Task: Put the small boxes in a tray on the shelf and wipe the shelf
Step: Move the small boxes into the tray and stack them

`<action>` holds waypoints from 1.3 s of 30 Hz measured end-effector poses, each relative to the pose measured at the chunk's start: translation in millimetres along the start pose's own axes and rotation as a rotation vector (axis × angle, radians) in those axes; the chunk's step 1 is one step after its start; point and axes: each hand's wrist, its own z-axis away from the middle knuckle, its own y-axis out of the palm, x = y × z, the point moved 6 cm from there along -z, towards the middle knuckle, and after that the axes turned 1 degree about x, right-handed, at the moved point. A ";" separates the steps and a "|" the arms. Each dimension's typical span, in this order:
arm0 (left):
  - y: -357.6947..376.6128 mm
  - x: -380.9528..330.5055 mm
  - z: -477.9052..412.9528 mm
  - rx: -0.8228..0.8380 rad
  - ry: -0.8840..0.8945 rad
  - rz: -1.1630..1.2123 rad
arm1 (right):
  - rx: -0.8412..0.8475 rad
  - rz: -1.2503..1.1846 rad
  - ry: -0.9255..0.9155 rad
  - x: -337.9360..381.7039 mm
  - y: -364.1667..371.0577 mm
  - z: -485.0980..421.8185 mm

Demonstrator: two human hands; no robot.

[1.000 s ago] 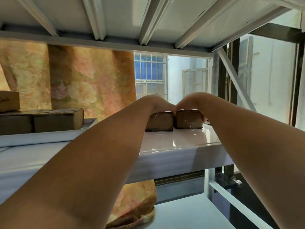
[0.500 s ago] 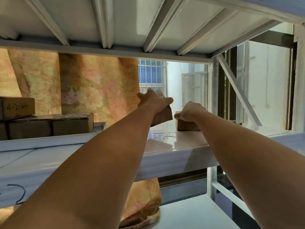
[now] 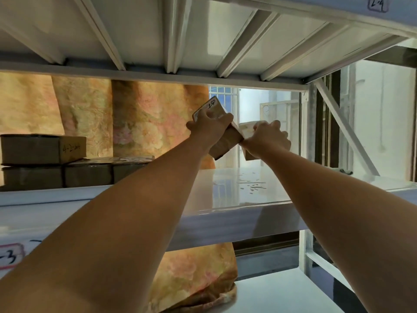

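Grip: left hand curls round a tilted box; right hand clasps a second box just beside it, both in the air.
Boxes: brown cardboard, handwriting on the left one's top.
Below grip: glossy white shelf.
Left of grip: stacked boxes.

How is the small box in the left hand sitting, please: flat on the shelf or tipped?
Tipped. The left hand grips the small box above the shelf, its handwritten end angled up and leftward.
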 end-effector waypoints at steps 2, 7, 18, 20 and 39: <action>-8.5 2.1 2.9 0.056 -0.034 0.094 | -0.011 -0.018 -0.010 9.2 0.8 2.8; -22.7 20.4 5.7 0.179 -0.192 0.233 | -0.052 -0.020 -0.033 23.3 0.0 9.5; -27.2 30.1 17.6 0.361 -0.378 0.217 | -0.087 0.012 -0.044 32.1 -3.6 10.8; -26.8 32.9 18.9 0.342 -0.401 0.174 | -0.092 0.029 -0.023 28.7 -1.4 12.2; -35.1 23.0 7.8 0.051 -0.154 0.036 | -0.186 -0.125 -0.004 35.5 -7.9 12.2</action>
